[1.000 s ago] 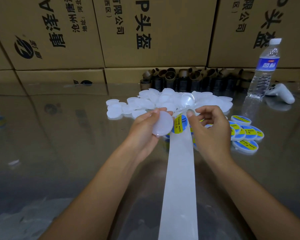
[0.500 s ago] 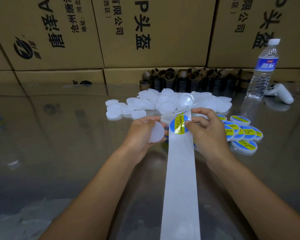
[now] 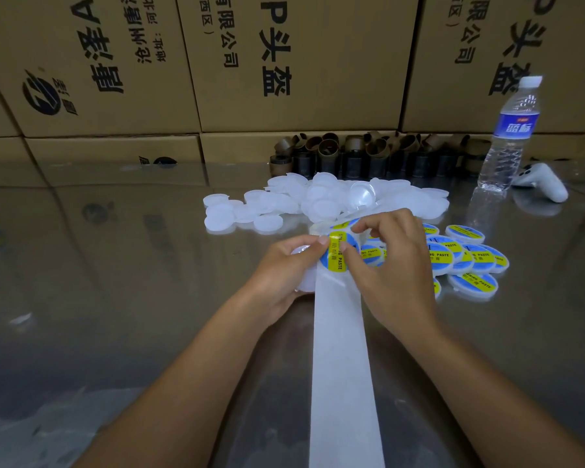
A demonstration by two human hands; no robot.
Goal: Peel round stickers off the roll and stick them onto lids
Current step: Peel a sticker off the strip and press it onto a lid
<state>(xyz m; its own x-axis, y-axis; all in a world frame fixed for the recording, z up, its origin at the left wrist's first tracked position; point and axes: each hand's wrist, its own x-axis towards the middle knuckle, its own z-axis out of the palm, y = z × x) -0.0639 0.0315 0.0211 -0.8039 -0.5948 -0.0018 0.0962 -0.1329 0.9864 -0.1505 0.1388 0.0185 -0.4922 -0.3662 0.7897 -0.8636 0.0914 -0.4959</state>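
Two grips meet over the tabletop (image 3: 122, 298). I'd keep the white lid (image 3: 306, 283) level in my left grip (image 3: 284, 265), curled round it, centre the sticker (image 3: 336, 255) over it, then smooth outward with my right grip (image 3: 392, 265), which pinches the sticker's edge. Round, blue with a yellow band, it sits at the paper strip's (image 3: 341, 366) far end.

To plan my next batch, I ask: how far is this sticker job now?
Done: several labelled lids lie at the right. In hand: the left grip holds a bare lid, and the right grip pinches one sticker at the end of the backing strip. To do: a pile of bare lids behind.
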